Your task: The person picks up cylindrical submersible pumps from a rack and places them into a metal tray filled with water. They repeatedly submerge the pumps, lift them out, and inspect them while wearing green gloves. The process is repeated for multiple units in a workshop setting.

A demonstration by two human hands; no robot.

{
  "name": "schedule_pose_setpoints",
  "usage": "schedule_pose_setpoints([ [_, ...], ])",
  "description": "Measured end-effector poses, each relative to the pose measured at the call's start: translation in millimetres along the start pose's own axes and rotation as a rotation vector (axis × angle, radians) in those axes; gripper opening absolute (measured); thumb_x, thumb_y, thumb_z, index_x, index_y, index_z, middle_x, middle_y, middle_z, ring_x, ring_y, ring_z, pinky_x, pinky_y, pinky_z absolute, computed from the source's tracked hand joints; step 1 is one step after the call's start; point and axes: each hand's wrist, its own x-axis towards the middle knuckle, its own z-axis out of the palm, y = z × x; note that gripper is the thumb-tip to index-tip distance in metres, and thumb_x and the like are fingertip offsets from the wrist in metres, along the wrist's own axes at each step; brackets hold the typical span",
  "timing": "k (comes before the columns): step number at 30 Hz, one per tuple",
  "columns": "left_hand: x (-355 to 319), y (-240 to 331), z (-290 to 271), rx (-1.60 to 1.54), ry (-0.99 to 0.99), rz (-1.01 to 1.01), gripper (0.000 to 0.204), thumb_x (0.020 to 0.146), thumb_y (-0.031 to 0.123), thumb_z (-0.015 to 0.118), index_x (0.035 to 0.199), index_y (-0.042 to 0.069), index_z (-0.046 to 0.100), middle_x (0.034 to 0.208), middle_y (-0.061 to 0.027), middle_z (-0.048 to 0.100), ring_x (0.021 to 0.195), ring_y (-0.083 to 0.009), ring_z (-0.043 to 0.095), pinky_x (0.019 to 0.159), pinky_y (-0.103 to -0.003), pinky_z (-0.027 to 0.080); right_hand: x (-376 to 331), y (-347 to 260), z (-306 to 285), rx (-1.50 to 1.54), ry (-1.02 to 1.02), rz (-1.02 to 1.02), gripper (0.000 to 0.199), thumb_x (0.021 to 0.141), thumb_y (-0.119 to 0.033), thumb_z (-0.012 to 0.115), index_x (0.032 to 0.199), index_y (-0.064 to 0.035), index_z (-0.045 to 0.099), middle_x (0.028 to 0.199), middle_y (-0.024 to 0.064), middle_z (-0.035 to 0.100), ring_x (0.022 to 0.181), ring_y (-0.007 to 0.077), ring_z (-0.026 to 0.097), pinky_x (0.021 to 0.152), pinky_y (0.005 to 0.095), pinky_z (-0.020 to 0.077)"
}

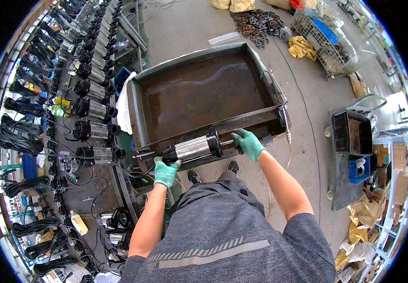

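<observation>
Steel pump [195, 148] gripped endwise between left hand [166, 173], right hand [248, 143].

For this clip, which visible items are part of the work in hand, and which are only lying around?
In hand:
- left hand and right hand, both gloved, gripping the steel pump at its ends
- rusty water tank, with the pump at its near rim

Lying about:
- row of pumps on the left
- black cable coils
- wire basket
- yellow cloth

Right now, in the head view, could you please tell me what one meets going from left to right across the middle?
Coiled black cables → row of pumps → left hand → steel-bodied pump → right hand → small dark tray.
</observation>
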Motion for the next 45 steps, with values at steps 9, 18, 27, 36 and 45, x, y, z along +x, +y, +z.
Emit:
schedule_pose_setpoints([
  [9,-2.6,1.9,1.1,-0.029,0.029,0.037,0.061,0.079,0.024,0.089,0.119,-0.001,0.05,0.104,-0.0132,0.069,0.092,-0.0246,0.066,0.088,-0.037,0.054,5.4,13.7,-33.6,-0.57,-0.165,-0.435,0.05,0.09,0.001,0.071,0.138,-0.007,0.064,0.11,0.0016,0.072,0.083,0.0151,0.063,0.078,0.0305,0.0552],
  [18,-1.7,-0.1,1.8,-0.022,0.025,0.001,0.062,0.077,0.025,0.089,0.118,0.0,0.05,0.104,-0.0131,0.069,0.092,-0.025,0.066,0.088,-0.037,0.053,2.4,12.8,-23.9,-0.785,0.01,-0.501,0.04,0.096,-0.035,0.071,0.126,-0.0076,0.069,0.112,0.0215,0.072,0.101,0.0387,0.07,0.083,0.0428,0.0544],
  [27,-1.8,-0.4,3.0,-0.073,0.043,0.049,0.06,0.079,0.021,0.089,0.12,-0.001,0.05,0.106,-0.0127,0.07,0.093,-0.0239,0.066,0.088,-0.036,0.053,-4.6,-6.7,-24.0,-0.84,-0.003,-0.366,0.047,0.096,-0.033,0.071,0.133,-0.0046,0.063,0.118,0.0227,0.071,0.106,0.0369,0.069,0.093,0.0431,0.053],
  [36,-3.8,8.8,0.2,-0.055,0.036,0.016,0.058,0.08,0.019,0.088,0.121,0.0,0.052,0.109,-0.0126,0.07,0.097,-0.0246,0.067,0.092,-0.036,0.052,-10.4,50.6,-163.4,-0.689,1.031,-0.198,0.053,0.085,-0.034,0.081,0.116,-0.0008,0.053,0.09,0.0216,0.066,0.084,0.04,0.066,0.078,0.0493,0.0521],
  [45,-10.2,27.6,-7.1,0.022,0.025,0.004,0.057,0.081,0.02,0.087,0.12,-0.001,0.051,0.109,-0.0143,0.071,0.096,-0.0253,0.067,0.091,-0.036,0.053,73.1,-20.5,-192.7,-0.576,0.79,-0.156,0.058,0.094,-0.034,0.071,0.139,-0.0105,0.043,0.095,0.0152,0.065,0.073,0.0212,0.063,0.063,0.0373,0.0525],
])
